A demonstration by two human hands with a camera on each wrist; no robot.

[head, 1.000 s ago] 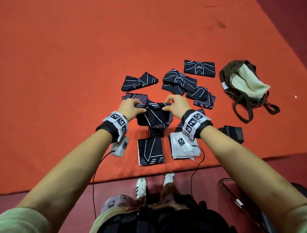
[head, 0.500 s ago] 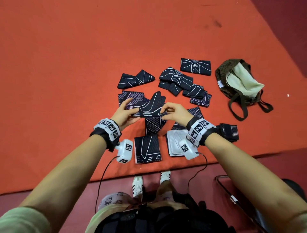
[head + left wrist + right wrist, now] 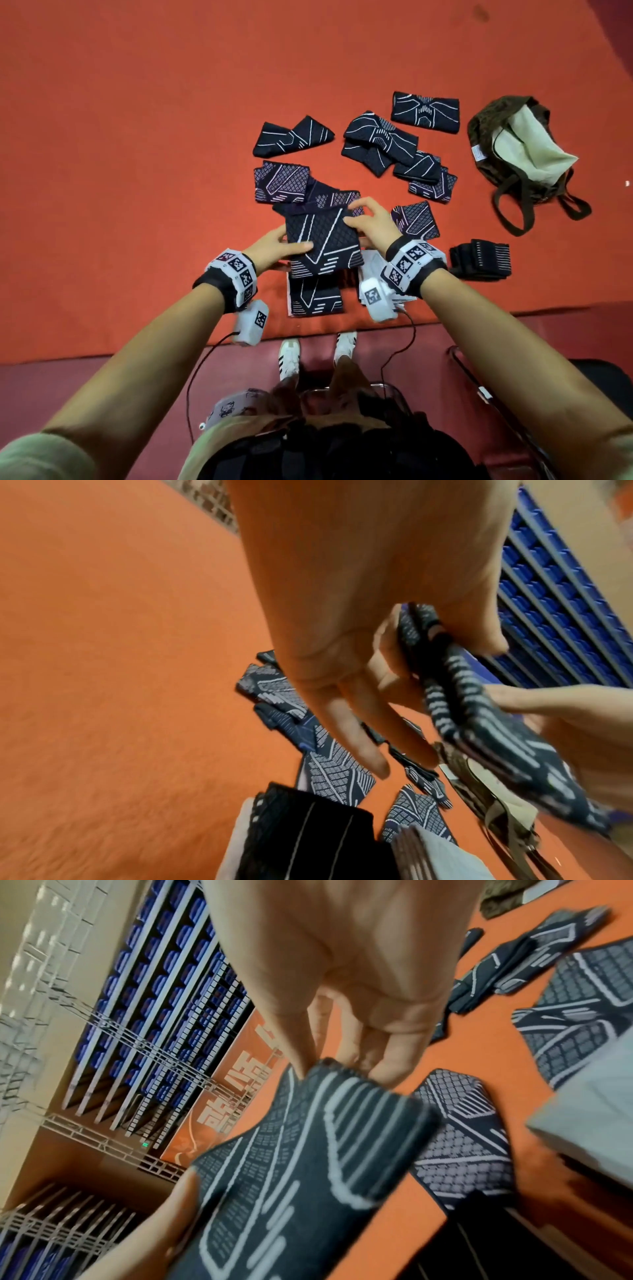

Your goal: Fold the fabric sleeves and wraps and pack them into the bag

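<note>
I hold the dark knitted sleeve with white line pattern (image 3: 322, 240) above the orange carpet (image 3: 137, 137), my left hand (image 3: 274, 248) pinching its near-left edge, right hand (image 3: 368, 222) fingers (image 3: 387, 1066) pinching the far-right corner. To fold well, I should match edges squarely before pressing. Its long axis runs twelve to six; the olive fabric bag (image 3: 486, 137) lies open at two o'clock.
</note>
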